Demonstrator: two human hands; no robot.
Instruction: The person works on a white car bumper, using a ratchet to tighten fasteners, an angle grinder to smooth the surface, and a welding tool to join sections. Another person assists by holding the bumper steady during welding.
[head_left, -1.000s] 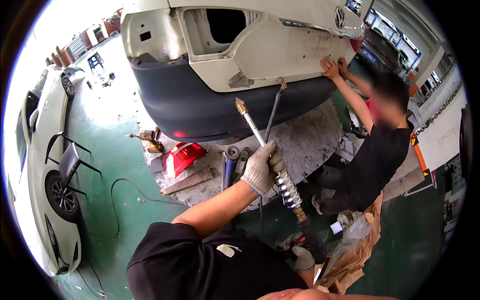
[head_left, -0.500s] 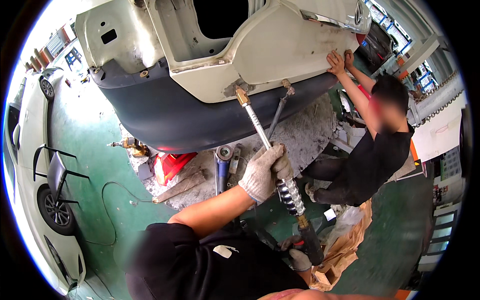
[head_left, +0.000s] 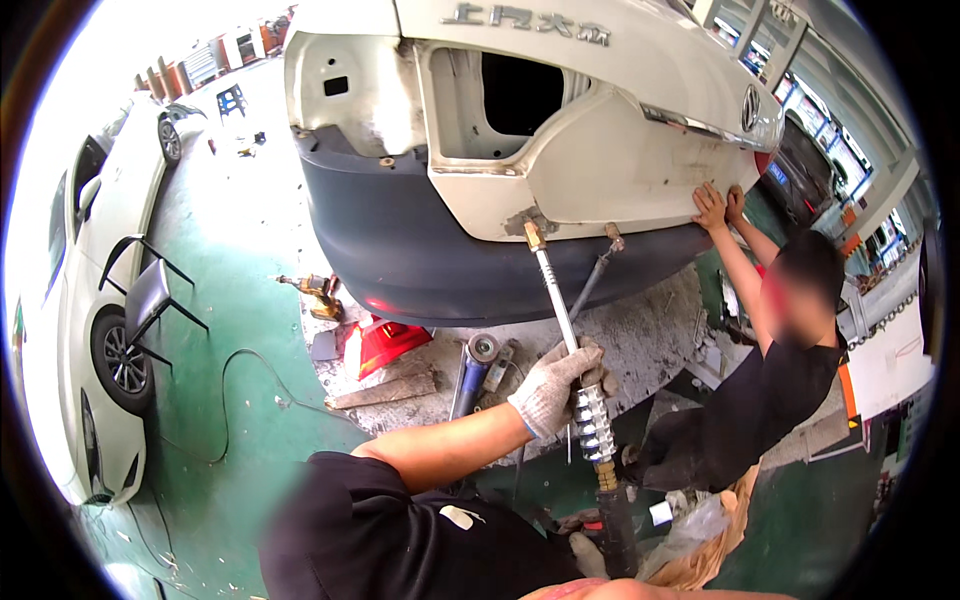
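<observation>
A slide hammer (head_left: 594,425) with a brass tip, chrome rod, ribbed metal weight and black rear end slants from the car to my body. Its tip meets a bare grey patch (head_left: 528,222) on the white rear panel (head_left: 585,185). My left hand (head_left: 557,388), in a pale knitted glove, is wrapped round the rod just above the weight. Low down, my gloved right hand (head_left: 587,553) is closed at the black rear end, its fingers partly hidden. Right of the tip, a second metal rod (head_left: 592,285) reaches the panel's lower edge.
A co-worker (head_left: 740,390) at right presses both hands on the car. Beneath the dark bumper (head_left: 420,260) lie a red tail lamp (head_left: 385,347), a yellow drill (head_left: 318,295) and a blue tool (head_left: 472,372). A chair (head_left: 150,297), a white car (head_left: 95,300) and a hose (head_left: 228,400) are left.
The view has shifted, so car, tool and hands all sit lower and farther right in the picture. Both hands keep their hold, and the tip stays on the bare patch.
</observation>
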